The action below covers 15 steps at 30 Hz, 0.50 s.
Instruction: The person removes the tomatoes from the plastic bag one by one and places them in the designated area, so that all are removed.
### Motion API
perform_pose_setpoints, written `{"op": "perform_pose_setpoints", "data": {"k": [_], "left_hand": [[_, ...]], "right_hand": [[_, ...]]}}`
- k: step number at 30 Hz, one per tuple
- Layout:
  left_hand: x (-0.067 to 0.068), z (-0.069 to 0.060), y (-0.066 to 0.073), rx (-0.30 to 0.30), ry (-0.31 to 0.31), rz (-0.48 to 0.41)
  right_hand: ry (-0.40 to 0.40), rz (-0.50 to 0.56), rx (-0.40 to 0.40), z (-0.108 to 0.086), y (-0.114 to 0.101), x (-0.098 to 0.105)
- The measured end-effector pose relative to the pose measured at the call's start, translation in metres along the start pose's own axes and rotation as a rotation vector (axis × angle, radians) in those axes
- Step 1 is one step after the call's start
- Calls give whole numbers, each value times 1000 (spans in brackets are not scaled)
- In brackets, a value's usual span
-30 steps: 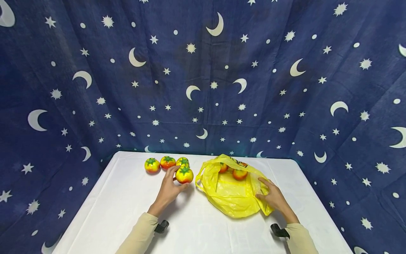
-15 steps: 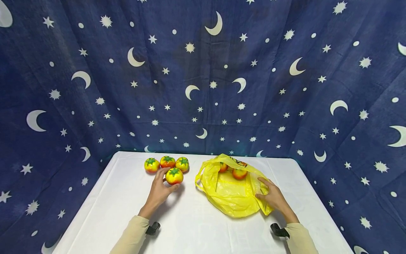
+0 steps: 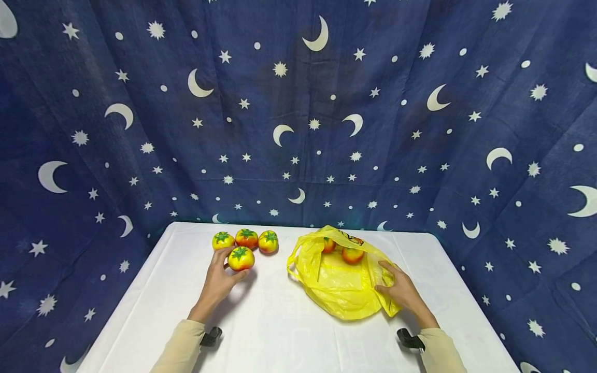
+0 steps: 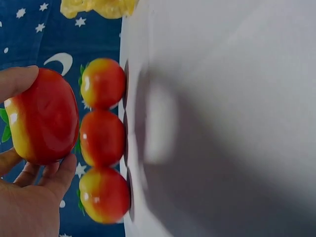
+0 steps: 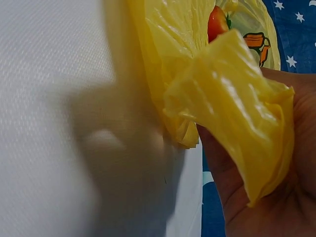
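Observation:
My left hand (image 3: 219,282) grips a shiny red-and-yellow tomato (image 3: 241,258) with a green leafy top, thumb on one side and fingers on the other. In the left wrist view this tomato (image 4: 47,118) is held above the white surface. Just behind it, three similar tomatoes (image 3: 246,238) sit in a row. To the right lies a yellow plastic bag (image 3: 342,303), its mouth spread toward me. Two tomatoes (image 3: 353,255) show inside. My right hand (image 3: 401,287) holds the bag's right edge; in the right wrist view, crumpled yellow plastic (image 5: 237,103) partly hides the fingers.
A white-covered table (image 3: 298,342) carries everything. Behind it hangs a dark blue cloth (image 3: 261,197) with moons and stars, close to the table's far edge. A black wrist device (image 3: 211,336) sits by the left sleeve, and another (image 3: 410,339) by the right.
My left hand has moved left with the tomato, away from the bag, uncovering the right-hand tomato of the row. The right hand and the bag have stayed almost still.

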<state>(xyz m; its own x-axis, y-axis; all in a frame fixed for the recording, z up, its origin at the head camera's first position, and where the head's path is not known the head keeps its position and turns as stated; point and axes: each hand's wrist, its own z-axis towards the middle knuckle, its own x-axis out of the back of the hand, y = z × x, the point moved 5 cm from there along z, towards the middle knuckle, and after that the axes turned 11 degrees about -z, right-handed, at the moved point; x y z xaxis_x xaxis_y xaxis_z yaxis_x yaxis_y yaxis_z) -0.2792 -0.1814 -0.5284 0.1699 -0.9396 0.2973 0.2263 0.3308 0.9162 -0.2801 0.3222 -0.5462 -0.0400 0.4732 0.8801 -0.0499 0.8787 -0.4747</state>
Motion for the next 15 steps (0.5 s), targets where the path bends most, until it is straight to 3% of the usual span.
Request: {"op": "perform_pose_setpoints", "data": {"k": [7, 15], "left_hand": [[16, -1, -9, 29, 1, 12], [31, -2, -15, -13, 5, 62]], "right_hand": [[1, -7, 3, 1, -1, 1], [8, -5, 3, -1, -4, 2]]}}
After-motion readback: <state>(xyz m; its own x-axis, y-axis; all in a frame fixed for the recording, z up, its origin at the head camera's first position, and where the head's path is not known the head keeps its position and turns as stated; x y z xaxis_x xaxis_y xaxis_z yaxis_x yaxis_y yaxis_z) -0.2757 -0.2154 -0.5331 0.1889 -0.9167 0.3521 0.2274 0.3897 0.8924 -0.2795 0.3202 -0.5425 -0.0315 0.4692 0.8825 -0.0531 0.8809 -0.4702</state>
